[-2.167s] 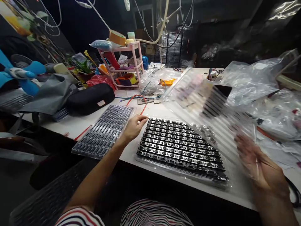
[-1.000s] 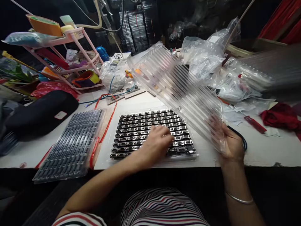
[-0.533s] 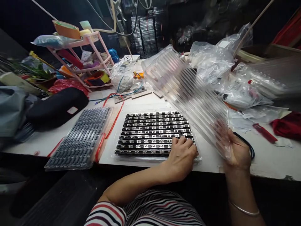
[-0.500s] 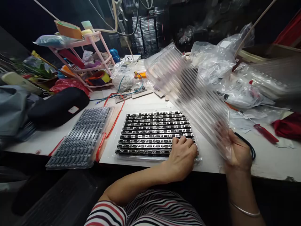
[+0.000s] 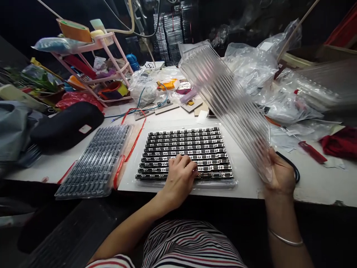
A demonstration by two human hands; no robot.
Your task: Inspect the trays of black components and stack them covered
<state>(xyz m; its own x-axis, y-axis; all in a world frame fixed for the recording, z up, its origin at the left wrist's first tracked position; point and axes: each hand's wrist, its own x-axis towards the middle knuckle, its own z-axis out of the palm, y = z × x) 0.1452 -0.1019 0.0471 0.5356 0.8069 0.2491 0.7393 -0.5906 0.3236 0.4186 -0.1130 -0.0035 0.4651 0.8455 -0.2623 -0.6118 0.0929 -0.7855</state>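
A clear plastic tray point(image 5: 158, 183) lies on the table in front of me, filled with rows of small circuit boards point(image 5: 205, 162) that carry silver and black connectors. On its front rows rests my left hand point(image 5: 180, 180), palm down with the fingers curled together. Its fingertips touch the connectors and are partly hidden. To the right, my right hand point(image 5: 280, 173) grips a clear ribbed plastic tray point(image 5: 234, 108) by its lower end. That tray is raised and tilted up to the left, apart from the filled one.
At left lies another filled clear tray point(image 5: 96, 160) beside red string point(image 5: 135, 139) and a black case point(image 5: 68, 124). A pink shelf rack point(image 5: 111, 56) stands behind. Plastic bags point(image 5: 248, 67) crowd the back right; a red-handled tool point(image 5: 312, 152) lies at right.
My left hand has slid leftward along the front rows of connectors, from the right corner to near the middle. The ribbed tray stays in my right hand, with little movement.
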